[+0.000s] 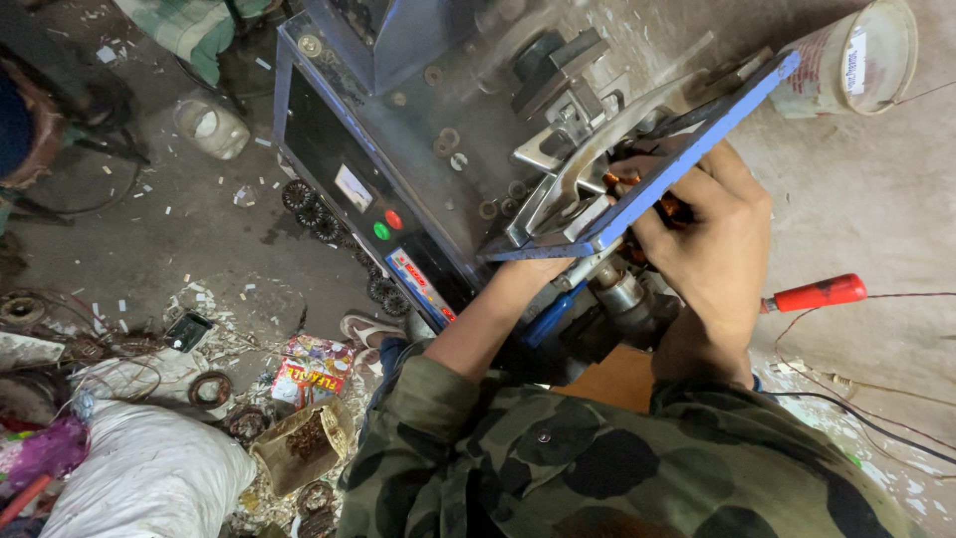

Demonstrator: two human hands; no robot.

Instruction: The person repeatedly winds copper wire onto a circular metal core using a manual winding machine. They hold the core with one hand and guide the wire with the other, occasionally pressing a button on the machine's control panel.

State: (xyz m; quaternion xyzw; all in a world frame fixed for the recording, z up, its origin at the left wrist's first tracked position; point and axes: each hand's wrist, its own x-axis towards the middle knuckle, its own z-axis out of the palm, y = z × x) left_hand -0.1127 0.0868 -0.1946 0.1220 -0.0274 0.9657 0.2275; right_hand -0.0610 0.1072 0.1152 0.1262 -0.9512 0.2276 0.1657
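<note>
My right hand (712, 244) is curled around a copper-wound part (669, 207) at the front of a blue-framed machine (398, 149). Its fingers reach under a tilted blue-edged plate (687, 149). More copper winding (619, 179) shows through the plate beside a grey metal bracket (568, 179). My left forearm (493, 314) runs up under the same plate, and the hand itself is hidden behind it. A metal spindle (622, 291) sticks out just below both hands. I wear camouflage sleeves (597, 468).
A red-handled tool (817, 293) lies right of my hand, a blue-handled one (551, 315) below the plate. A white bucket (856, 55) stands at top right. On the littered floor: a white sack (149, 478), a colourful packet (314, 369), a tub of scrap (304, 443), a jar (211, 128), wire coils.
</note>
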